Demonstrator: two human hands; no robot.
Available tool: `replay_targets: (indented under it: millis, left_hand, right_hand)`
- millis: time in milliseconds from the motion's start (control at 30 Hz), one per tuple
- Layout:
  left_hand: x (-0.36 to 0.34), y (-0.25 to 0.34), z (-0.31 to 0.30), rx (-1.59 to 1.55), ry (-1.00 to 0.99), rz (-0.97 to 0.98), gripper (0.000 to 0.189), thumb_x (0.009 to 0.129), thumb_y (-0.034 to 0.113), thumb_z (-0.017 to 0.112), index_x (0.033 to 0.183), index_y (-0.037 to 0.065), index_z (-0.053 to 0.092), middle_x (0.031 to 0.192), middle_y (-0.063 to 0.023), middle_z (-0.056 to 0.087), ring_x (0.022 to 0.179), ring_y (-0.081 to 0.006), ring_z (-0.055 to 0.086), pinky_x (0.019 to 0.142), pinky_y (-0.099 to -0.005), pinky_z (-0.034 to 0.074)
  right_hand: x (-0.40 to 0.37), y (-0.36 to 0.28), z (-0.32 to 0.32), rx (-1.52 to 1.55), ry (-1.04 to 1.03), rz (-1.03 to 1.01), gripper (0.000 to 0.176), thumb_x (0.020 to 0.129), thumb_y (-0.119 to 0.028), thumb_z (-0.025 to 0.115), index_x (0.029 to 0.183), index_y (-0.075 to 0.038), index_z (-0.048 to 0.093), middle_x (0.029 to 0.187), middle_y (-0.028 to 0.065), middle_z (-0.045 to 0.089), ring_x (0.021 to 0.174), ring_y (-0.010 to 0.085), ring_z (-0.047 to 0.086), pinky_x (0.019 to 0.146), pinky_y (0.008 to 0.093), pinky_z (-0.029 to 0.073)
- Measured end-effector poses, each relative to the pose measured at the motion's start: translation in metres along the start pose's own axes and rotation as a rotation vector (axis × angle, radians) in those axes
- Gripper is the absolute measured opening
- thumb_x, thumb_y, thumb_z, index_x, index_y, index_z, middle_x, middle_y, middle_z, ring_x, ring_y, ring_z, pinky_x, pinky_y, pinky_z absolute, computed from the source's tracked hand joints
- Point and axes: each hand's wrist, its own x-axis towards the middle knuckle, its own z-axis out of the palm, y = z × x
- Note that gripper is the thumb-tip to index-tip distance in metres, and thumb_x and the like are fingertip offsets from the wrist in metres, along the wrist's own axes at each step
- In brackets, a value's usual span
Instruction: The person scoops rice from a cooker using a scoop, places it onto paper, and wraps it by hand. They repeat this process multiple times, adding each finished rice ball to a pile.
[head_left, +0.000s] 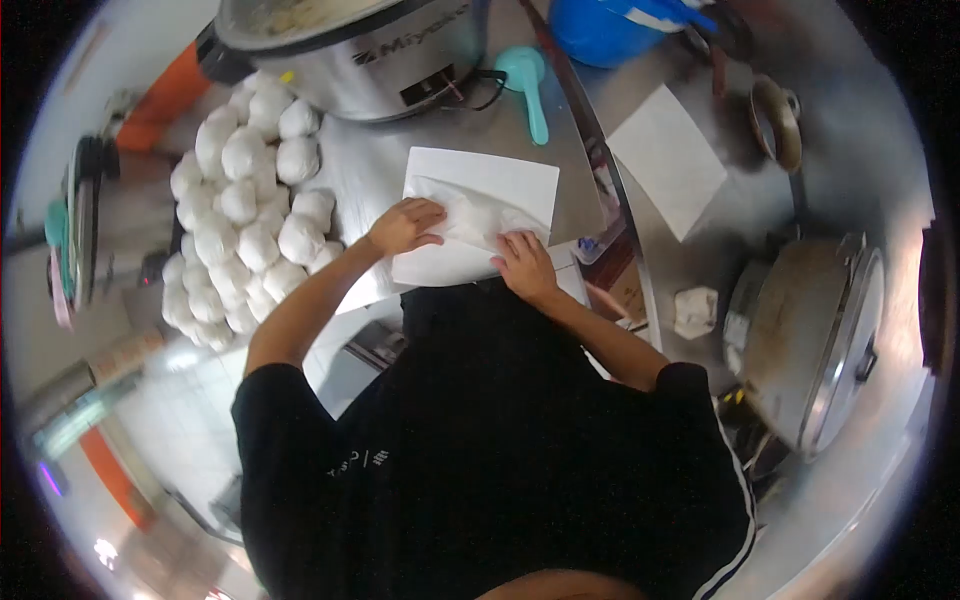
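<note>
A thin, whitish translucent wrapper (468, 212) lies bunched around a pale lump on a stack of white paper sheets (535, 178), at the near edge of the metal counter. My left hand (405, 226) grips the wrapper's left side, thumb and fingers closing on it. At its lower right, my right hand (524, 264) has its fingers curled onto the same wrapper. What the lump inside is cannot be made out. Left of the sheets, a heap of round white wrapped bundles (240, 205) is piled up.
A large silver Miyako cooker (420, 60) stands behind the sheets, pale food inside. Beside it lies a turquoise scoop (530, 85). On the right counter are a blue basin (605, 30), a white sheet (670, 160), a crumpled white cloth (695, 312) and a big metal pot (800, 335).
</note>
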Motion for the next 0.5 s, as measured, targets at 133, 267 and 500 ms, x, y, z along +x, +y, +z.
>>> replay_targets:
  millis: [133,267,500]
  left_hand:
    - [0.006,-0.021,0.001,-0.02,-0.204,0.002,0.022,0.085,0.019,0.062,0.104,0.008,0.064,0.105,-0.0058,0.062,0.1,-0.0259,0.059,0.081,-0.0358,0.05]
    - [0.048,-0.026,-0.019,-0.071,-0.536,-0.271,0.033,0.083,0.019,0.064,0.113,0.008,0.054,0.1,-0.0127,0.064,0.09,-0.032,0.063,0.074,-0.0403,0.052]
    - [0.107,-0.017,0.001,0.218,-0.69,-0.35,0.045,0.076,0.021,0.071,0.114,0.007,0.051,0.09,-0.0213,0.064,0.086,-0.0371,0.064,0.077,-0.0454,0.052]
  right_hand:
    - [-0.009,0.017,0.014,0.024,0.0,0.073,0.019,0.081,-0.014,0.056,0.096,-0.005,0.063,0.092,0.0123,0.062,0.093,0.0306,0.058,0.084,0.0392,0.048]
    - [0.02,0.031,0.013,0.05,-0.262,0.374,0.014,0.081,-0.015,0.059,0.09,-0.005,0.062,0.093,0.014,0.064,0.091,0.0345,0.062,0.078,0.0438,0.05]
    - [0.087,0.045,-0.011,-0.028,-0.523,0.43,0.034,0.069,-0.021,0.076,0.097,-0.006,0.061,0.098,0.0154,0.064,0.091,0.0358,0.063,0.075,0.0457,0.051]
